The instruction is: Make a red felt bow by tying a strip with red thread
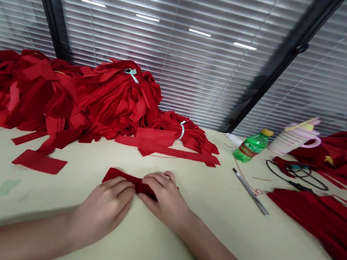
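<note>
on the cream table (62, 184), left hand (101, 210) and right hand (164, 199) rest unclenched on a folded red cloth strip (118, 176); red fabric heaps (117, 103) lie beyond, green bottle (252, 145) and steel ruler (250, 191) rightward.

Head-worn view from above a pale work table (242, 240), aimed forward and down. Very close on the left hand (101, 209) and right hand (166, 199), both low in frame on a folded red fabric strip (127, 180), forearms (16, 233) entering from the bottom corners. Wide enough to reach a heap of red cloth (117, 103) mid-frame and slatted window blinds (171, 30) along the top.
</note>
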`<move>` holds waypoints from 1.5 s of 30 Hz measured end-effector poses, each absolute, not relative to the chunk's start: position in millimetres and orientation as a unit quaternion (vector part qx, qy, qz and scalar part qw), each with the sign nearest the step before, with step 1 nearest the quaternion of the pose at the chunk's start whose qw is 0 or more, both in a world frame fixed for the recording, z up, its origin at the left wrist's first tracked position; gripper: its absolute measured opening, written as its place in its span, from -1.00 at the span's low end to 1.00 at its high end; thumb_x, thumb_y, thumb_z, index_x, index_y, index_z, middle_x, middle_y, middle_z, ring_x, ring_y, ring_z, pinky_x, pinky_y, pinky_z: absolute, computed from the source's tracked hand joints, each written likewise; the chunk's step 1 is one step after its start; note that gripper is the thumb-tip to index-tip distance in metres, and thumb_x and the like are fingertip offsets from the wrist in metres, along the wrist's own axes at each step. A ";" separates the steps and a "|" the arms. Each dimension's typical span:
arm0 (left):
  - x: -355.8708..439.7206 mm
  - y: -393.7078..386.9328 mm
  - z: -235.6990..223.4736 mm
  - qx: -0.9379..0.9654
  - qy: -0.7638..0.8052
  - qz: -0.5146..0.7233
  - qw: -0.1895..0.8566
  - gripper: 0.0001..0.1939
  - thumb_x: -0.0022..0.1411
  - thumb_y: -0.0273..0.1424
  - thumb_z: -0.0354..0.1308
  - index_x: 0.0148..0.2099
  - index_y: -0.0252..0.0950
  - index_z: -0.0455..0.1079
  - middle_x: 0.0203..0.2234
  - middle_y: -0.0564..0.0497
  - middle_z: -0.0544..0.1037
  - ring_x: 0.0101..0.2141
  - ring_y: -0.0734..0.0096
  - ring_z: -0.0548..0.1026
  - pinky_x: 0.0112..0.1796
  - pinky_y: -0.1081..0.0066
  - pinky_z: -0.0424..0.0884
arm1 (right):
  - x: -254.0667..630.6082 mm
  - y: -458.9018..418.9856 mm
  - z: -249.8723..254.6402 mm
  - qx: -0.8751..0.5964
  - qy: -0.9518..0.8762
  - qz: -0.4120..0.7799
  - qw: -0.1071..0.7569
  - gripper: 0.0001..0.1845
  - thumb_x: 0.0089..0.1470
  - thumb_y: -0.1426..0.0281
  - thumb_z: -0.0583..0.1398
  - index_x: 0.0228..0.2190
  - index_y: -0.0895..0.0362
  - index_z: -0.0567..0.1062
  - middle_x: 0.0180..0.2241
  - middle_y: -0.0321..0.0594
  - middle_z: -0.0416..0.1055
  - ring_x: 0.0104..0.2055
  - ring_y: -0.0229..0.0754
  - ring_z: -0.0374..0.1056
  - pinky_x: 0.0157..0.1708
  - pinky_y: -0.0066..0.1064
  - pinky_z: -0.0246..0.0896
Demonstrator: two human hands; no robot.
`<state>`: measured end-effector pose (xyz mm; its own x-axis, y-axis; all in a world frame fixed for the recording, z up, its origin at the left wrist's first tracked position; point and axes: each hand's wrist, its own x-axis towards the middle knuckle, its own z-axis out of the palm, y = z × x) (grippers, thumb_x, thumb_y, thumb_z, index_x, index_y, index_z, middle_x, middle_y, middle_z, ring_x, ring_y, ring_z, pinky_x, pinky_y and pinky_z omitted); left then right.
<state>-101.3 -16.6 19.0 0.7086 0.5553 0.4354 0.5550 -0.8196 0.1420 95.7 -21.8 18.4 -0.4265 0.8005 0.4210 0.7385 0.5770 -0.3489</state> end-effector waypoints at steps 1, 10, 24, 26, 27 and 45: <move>-101.4 -14.6 18.6 0.923 0.303 0.238 0.005 -0.81 0.26 -0.57 -0.08 -0.23 -0.33 0.36 -0.33 -0.05 0.50 -0.29 0.23 0.45 -0.29 0.21 0.45 | 95.7 -21.6 18.3 -0.455 -0.844 0.056 0.280 -0.88 0.07 0.44 0.22 -0.28 0.14 0.43 -0.22 -0.24 0.47 -0.16 -0.17 0.35 -0.05 -0.25 -0.06; -102.6 -6.9 16.5 0.920 0.315 0.229 0.041 -0.77 0.32 -0.54 -0.14 -0.28 -0.32 0.34 -0.40 -0.03 0.46 -0.33 0.28 0.42 -0.33 0.27 0.41 | 95.6 -21.5 19.9 -0.453 -0.848 0.063 0.269 -0.87 0.10 0.40 0.22 -0.25 0.12 0.43 -0.20 -0.23 0.47 -0.15 -0.16 0.35 -0.06 -0.24 -0.05; -102.8 -10.7 18.4 0.934 0.298 0.192 0.046 -0.76 0.28 -0.52 -0.10 -0.11 -0.29 0.36 -0.21 -0.11 0.39 -0.17 0.18 0.36 -0.18 0.15 0.39 | 98.2 -23.3 20.0 -0.459 -0.841 0.055 0.283 -0.86 0.07 0.35 0.23 -0.28 0.10 0.48 -0.07 -0.16 0.37 -0.01 -0.09 0.25 -0.02 -0.20 -0.01; -102.5 -10.5 18.6 0.934 0.299 0.191 0.048 -0.76 0.28 -0.52 -0.10 -0.11 -0.30 0.36 -0.20 -0.11 0.39 -0.16 0.18 0.36 -0.18 0.15 0.39 | 100.3 -23.9 21.1 -0.459 -0.836 0.045 0.297 -0.88 0.08 0.37 0.21 -0.30 0.11 0.49 -0.03 -0.12 0.33 0.02 -0.06 0.21 0.00 -0.17 -0.04; -102.4 -10.7 18.6 0.933 0.300 0.192 0.050 -0.76 0.28 -0.53 -0.10 -0.10 -0.30 0.36 -0.18 -0.11 0.39 -0.16 0.18 0.36 -0.17 0.16 0.39 | 101.0 -24.1 21.7 -0.459 -0.834 0.041 0.303 -0.90 0.09 0.40 0.19 -0.31 0.12 0.50 -0.04 -0.12 0.34 0.00 -0.07 0.22 0.00 -0.18 -0.05; -99.8 -8.3 24.1 0.947 0.268 0.173 0.026 -0.67 0.28 -0.56 -0.12 0.07 -0.38 0.24 -0.05 -0.16 0.41 -0.04 0.16 0.32 -0.03 0.12 0.34 | 96.5 -22.8 21.1 -0.468 -0.834 0.081 0.280 -0.94 0.07 0.47 0.19 -0.39 0.12 0.49 -0.29 -0.30 0.47 -0.23 -0.23 0.33 -0.13 -0.28 -0.03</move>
<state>-99.8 -8.3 24.1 0.7963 0.5166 0.3147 0.4988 -0.8551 0.1416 96.5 -22.8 21.1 -0.4055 0.8260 0.3915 0.7354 0.5491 -0.3970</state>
